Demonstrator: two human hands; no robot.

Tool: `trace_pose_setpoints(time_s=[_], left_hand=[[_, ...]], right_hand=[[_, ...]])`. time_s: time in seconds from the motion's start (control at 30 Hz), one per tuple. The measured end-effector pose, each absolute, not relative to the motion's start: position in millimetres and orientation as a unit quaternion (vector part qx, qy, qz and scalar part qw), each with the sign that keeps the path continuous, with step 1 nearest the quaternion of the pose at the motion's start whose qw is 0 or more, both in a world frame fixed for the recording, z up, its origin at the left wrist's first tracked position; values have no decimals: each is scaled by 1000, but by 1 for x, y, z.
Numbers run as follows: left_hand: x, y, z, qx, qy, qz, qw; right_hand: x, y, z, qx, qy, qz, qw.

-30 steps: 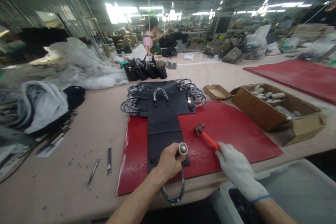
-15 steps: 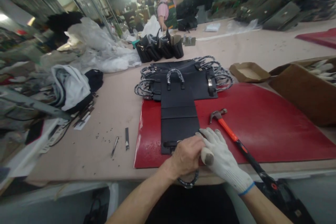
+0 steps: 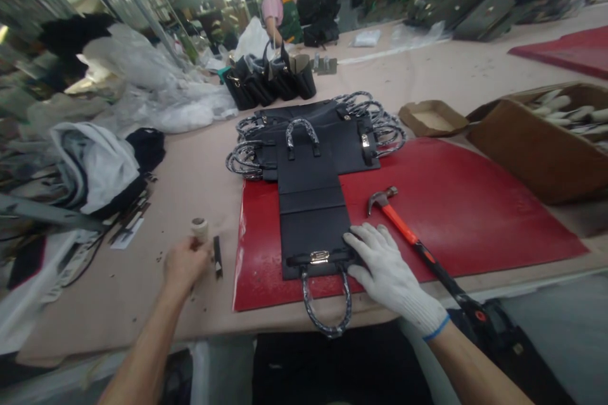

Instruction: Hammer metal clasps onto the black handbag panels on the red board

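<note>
My left hand (image 3: 186,267) is down on the table left of the red mat, blurred, its fingers closed over the slim metal tool, which they mostly hide. A cream cylinder with a darker end (image 3: 199,228), like a fingertip cover, juts from its fingers. My right hand (image 3: 384,269), in a white knit glove, lies flat with fingers stretched on the right edge of a black leather bag piece (image 3: 311,228). This piece carries a gold clasp (image 3: 320,257) near its front, and a plastic-wrapped handle (image 3: 327,329) hangs over the table edge.
Right of the glove, a claw hammer (image 3: 396,221) rests on the red mat (image 3: 456,202). Stacked bag pieces (image 3: 351,145) lie behind. A dark flat blade (image 3: 217,256) is beside my left hand. Cardboard boxes (image 3: 532,152) stand right; finished black bags (image 3: 268,79) and a person (image 3: 282,9) are farther back.
My left hand has left the clasp and moved left across the table onto the slim metal tool. The clasp shows now. My right hand stays at the bag piece's edge, and the view has shifted.
</note>
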State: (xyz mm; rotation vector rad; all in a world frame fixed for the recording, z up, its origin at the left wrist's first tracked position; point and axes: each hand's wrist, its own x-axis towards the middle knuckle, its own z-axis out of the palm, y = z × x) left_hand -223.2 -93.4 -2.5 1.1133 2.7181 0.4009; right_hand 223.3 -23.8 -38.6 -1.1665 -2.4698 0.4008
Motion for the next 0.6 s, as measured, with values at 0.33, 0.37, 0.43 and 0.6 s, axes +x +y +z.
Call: trace_pose_setpoints(time_s=[0.33, 0.37, 0.43, 0.6], left_hand=[[-259, -129, -31, 375, 925, -57, 19], [-246, -127, -33, 413, 910, -30, -31], [-209, -123, -35, 509, 853, 66, -94], [-98, -103, -29, 727, 652, 214, 38]], right_hand=[[225, -25, -38, -423, -870, 160, 197], [225, -24, -38, -421, -871, 160, 196], [223, -23, -37, -418, -873, 159, 196], [210, -21, -21, -405, -886, 134, 180]])
